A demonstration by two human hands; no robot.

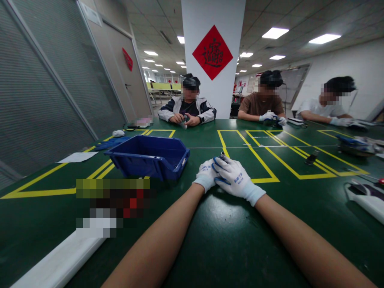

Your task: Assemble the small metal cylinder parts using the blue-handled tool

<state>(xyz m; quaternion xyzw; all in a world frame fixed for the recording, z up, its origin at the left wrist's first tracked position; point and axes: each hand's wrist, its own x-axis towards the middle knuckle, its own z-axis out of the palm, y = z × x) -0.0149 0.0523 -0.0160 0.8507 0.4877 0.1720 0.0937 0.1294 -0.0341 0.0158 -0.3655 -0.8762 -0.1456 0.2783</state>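
My left hand (206,174) and my right hand (234,177), both in white gloves with blue fingertips, meet over the green table (216,224). The fingers of both are closed round a small dark metallic object (222,155); only its top end shows above them, and the rest is hidden. The right hand overlaps the left one's fingers. Just left of my hands stands a blue open bin (147,158).
Yellow tape lines mark the table. A white long object (69,250) lies at the near left, paper (77,157) at the left edge. A small dark part (312,157) stands at the right, with a cluttered tray (357,146) beyond. Three people sit across the table.
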